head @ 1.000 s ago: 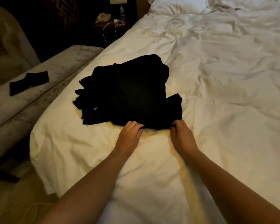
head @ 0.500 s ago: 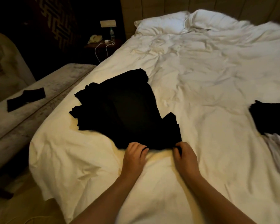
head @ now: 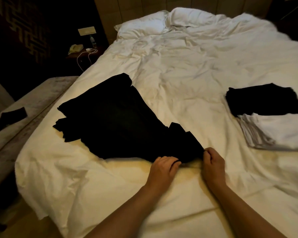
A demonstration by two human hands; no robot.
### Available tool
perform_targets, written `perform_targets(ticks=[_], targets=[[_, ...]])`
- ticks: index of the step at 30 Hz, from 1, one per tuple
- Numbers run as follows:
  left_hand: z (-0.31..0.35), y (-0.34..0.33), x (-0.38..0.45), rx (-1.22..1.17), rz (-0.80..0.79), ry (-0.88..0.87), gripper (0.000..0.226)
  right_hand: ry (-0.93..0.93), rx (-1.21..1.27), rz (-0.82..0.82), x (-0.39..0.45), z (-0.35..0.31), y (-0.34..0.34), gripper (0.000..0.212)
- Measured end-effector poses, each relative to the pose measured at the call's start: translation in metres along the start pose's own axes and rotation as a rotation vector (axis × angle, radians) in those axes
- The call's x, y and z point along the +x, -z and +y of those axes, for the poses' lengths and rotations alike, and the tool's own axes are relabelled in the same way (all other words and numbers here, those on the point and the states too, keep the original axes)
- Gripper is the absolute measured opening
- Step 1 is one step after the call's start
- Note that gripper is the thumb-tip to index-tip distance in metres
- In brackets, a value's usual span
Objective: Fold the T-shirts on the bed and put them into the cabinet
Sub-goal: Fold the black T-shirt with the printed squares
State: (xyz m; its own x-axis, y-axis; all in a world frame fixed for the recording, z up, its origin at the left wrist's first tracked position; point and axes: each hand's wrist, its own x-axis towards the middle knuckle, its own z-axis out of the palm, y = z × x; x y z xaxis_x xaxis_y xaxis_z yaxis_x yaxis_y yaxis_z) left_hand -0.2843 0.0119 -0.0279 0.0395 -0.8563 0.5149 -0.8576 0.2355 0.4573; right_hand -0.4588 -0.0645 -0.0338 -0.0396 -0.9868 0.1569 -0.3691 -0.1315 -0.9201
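Head view: your left hand (head: 163,169) and right hand (head: 213,162) both pinch the near hem of the black T-shirt (head: 120,121), which spreads toward 10 o'clock across the bed (head: 187,79). At 2 o'clock, well apart, lie a folded black shirt (head: 263,100) and folded white shirts (head: 282,133).

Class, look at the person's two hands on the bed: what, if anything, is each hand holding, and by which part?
Both the left hand and the right hand pinch the black T-shirt along its near edge, the right hand at its near right corner.
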Motion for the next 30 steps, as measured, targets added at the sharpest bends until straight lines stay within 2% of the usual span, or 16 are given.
perform_targets(ticks=[3,5,8,11,13,15,18,20,22,25,27,30], targets=[[0.022,-0.009,0.003,-0.06,-0.027,0.064,0.027,0.015,0.072,0.019,-0.006,0.003,0.016,0.036],[0.029,-0.013,0.004,-0.063,-0.007,-0.006,0.023,-0.017,0.088,0.022,-0.012,0.007,0.024,0.041],[0.036,-0.014,0.003,-0.019,-0.002,-0.185,0.021,-0.12,0.061,-0.02,-0.011,0.014,0.03,0.029],[0.043,-0.01,0.0,0.048,0.029,-0.303,0.038,-0.188,0.009,-0.122,-0.004,0.015,0.033,0.017],[0.046,-0.009,0.002,0.078,0.066,-0.264,0.044,-0.229,0.049,-0.201,0.002,0.014,0.035,0.012],[0.049,-0.008,0.006,0.077,0.047,-0.143,0.042,-0.268,0.158,-0.249,0.003,0.013,0.037,0.013],[0.054,-0.01,0.013,-0.139,-0.135,0.148,0.034,-0.239,0.323,-0.17,0.001,0.011,0.038,0.014],[0.059,-0.009,0.017,-0.296,-0.187,0.285,0.024,-0.166,0.32,-0.096,-0.003,0.009,0.034,0.011],[0.06,-0.011,0.018,-0.254,-0.256,0.278,0.029,-0.095,0.298,-0.013,-0.006,0.007,0.03,0.009],[0.058,-0.014,0.009,0.029,-0.434,0.137,0.062,-0.157,0.414,0.125,-0.008,-0.001,0.035,0.011],[0.053,-0.017,0.0,0.112,-0.362,0.046,0.048,-0.213,0.485,0.185,-0.006,0.0,0.04,0.02],[0.052,-0.018,-0.008,0.03,-0.158,0.025,0.022,-0.314,0.56,0.241,-0.001,0.001,0.044,0.018]])
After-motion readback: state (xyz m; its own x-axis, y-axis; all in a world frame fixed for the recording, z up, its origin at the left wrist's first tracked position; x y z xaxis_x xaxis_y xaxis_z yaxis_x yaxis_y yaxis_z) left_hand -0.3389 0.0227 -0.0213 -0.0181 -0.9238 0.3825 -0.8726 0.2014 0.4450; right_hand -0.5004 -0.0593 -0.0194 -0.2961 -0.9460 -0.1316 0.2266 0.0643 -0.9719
